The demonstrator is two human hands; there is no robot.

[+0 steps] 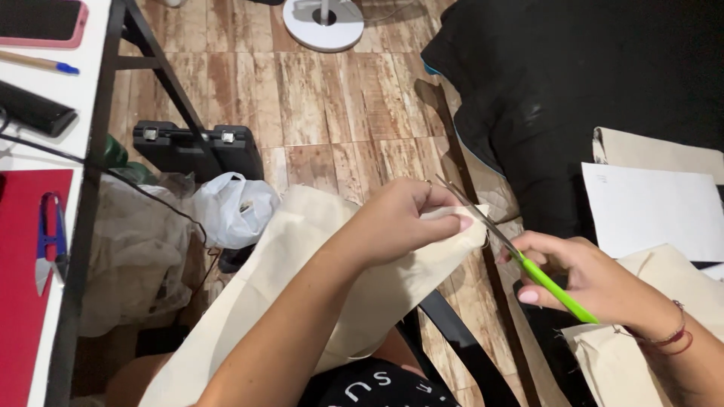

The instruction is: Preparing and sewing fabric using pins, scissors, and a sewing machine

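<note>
the left hand [396, 218] is closed on the cream fabric [302, 279], thumb laid flat along the top of its folded edge and the other fingers curled under it, pinching the cloth taut. the right hand [584, 275] is wrapped around the green handles of the scissors [513, 252], fingers closed through and about them; the thin metal blades point up and to the left and meet the fabric's edge just beside the left thumb (how far apart the blades stand is hard to tell from this angle). a red string bracelet [671, 337] sits on the right wrist.

the fabric runs from the left hand down across the person's lap toward the lower left, held above a wood-patterned tile floor [332, 90]. more cream cloth pieces [641, 354] lie at the lower right, under the right forearm, next to a white sheet of paper [652, 211] and a large black cloth [588, 83].

on the left, a white table [72, 90] carries a phone in a pink case [41, 21], a pencil [38, 62], a red mat [23, 301] and small blue thread snips [49, 241]. under it are a black tool case [200, 147] and a white plastic bag [234, 207]. a white round stand base [326, 22] rests on the floor at the top.
</note>
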